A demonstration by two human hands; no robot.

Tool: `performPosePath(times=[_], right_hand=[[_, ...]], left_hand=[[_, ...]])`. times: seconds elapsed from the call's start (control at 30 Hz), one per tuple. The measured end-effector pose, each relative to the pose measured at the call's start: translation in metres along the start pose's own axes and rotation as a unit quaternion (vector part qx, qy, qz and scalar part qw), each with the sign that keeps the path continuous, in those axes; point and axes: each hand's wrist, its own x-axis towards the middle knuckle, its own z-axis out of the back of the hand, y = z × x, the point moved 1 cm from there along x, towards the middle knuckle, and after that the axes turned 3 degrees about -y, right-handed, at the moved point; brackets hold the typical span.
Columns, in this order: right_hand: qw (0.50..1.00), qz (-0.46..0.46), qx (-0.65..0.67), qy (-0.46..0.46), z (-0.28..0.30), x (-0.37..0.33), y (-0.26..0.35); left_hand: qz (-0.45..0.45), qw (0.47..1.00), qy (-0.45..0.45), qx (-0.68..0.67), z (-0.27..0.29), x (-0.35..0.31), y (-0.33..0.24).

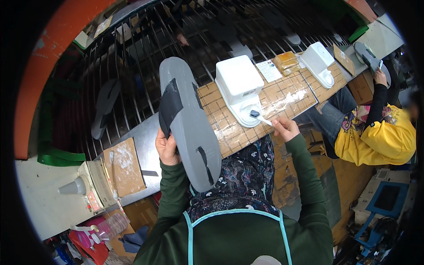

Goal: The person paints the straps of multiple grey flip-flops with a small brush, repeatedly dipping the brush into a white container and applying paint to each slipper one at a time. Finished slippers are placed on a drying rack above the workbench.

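Note:
My left hand (167,148) grips a grey sandal (194,132) by its side, the long sole tilted up and facing me. A black strap wraps its left edge, and dark strap ends show in slots in the sole. Between the fingertips of my right hand (286,129) is the white handle of a small brush (265,119). The brush's dark head sits over the round cup at the foot of a white plastic dispenser (239,79). That dispenser stands on a tape-covered brown board (282,99) in front of me.
Behind the board runs a rack of metal rods (132,88) with more sandals on it. A second white dispenser (318,59) and an amber block (287,62) stand to the right. A co-worker in yellow (375,137) holds another sandal. At left lies a glue-stained board (123,165).

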Motion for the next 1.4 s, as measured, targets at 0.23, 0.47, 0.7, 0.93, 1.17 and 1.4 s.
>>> performPosePath(times=[0.23, 0.47, 0.7, 0.93, 1.17, 1.4], right_hand=[[0.98, 0.068, 0.187, -0.009, -0.03, -0.013, 0.018], [0.928, 0.298, 0.141, -0.174, -0.067, -0.051, 0.078], [0.934, 0.282, 0.159, -0.153, -0.092, -0.048, 0.085], [0.92, 0.323, 0.07, -0.209, -0.086, -0.04, 0.093], [0.899, 0.351, -0.003, -0.261, -0.074, -0.03, 0.102], [0.839, 0.416, -0.113, -0.332, -0.061, -0.027, 0.111]], left_hand=[[0.032, 0.999, 0.009, 0.006, -0.032, -0.005, 0.017], [0.029, 0.998, 0.043, 0.045, -0.052, -0.009, 0.014], [0.037, 0.996, 0.024, 0.079, -0.059, -0.016, 0.007], [0.029, 0.989, 0.035, 0.139, -0.058, -0.018, 0.002], [0.021, 0.979, 0.078, 0.187, -0.053, -0.017, -0.002], [0.022, 0.977, 0.086, 0.192, -0.055, -0.015, -0.008]])
